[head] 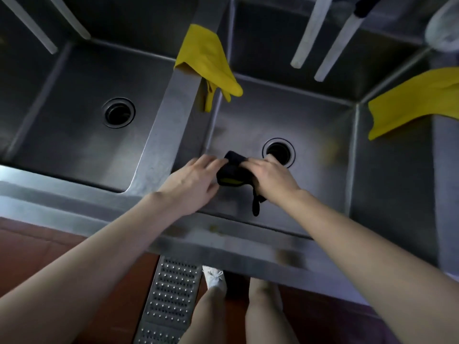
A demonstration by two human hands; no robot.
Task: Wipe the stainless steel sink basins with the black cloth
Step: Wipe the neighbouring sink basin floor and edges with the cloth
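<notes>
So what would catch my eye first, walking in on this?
Probably the left hand and right hand together holding a bunched black cloth low in the right basin, beside its drain. Then the bright yellow glove draped over the divider between basins, and another yellow piece on the right rim.

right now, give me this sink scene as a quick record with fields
left hand: pinches the cloth's left edge
right hand: grips the cloth's right side
cloth: black cloth, bunched up
place: over right basin, beside its drain
left basin: no hand in it
extras: yellow glove draped on the divider
</notes>
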